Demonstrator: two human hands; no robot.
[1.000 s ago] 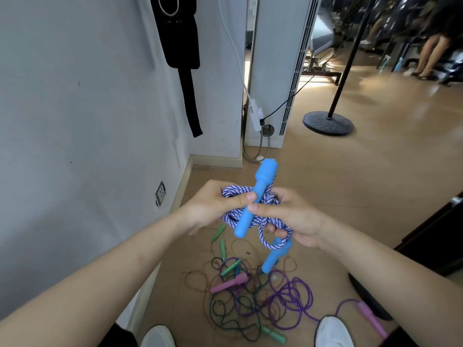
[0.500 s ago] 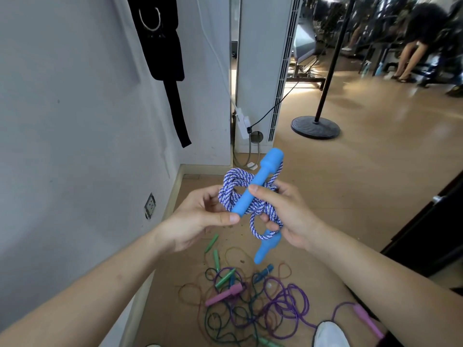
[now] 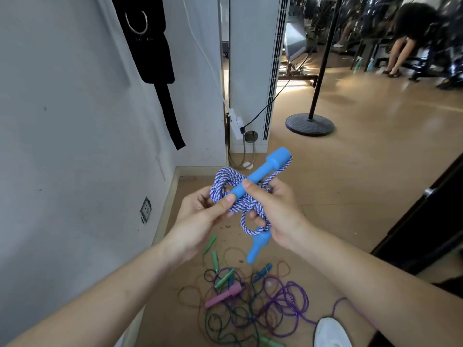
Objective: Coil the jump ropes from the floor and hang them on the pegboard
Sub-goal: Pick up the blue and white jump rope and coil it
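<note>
I hold a coiled blue-and-white braided jump rope (image 3: 225,182) in front of me at chest height. My left hand (image 3: 200,216) grips the coil, its thumb on the lower tip of one blue handle (image 3: 263,171). My right hand (image 3: 273,211) pinches that handle with thumb and forefinger, other fingers curled round the rope. The second blue handle (image 3: 258,246) dangles below my right hand. On the floor below lies a tangle of thin jump ropes (image 3: 250,301), purple, dark green and brown, with a pink handle (image 3: 223,295) and green handles (image 3: 224,278). No pegboard is in view.
A white wall with a socket (image 3: 145,209) runs along the left; a black strap (image 3: 155,58) hangs on it. A white column unit (image 3: 250,71) and cables stand ahead. A black round-based stand (image 3: 310,123) is on the wooden floor. Dark furniture (image 3: 426,214) is at right. A person sits far back.
The view has tilted up and turned slightly. The blue handle has swung from near upright to slanting up-right, and the rope bundle has risen a little in my hands.
</note>
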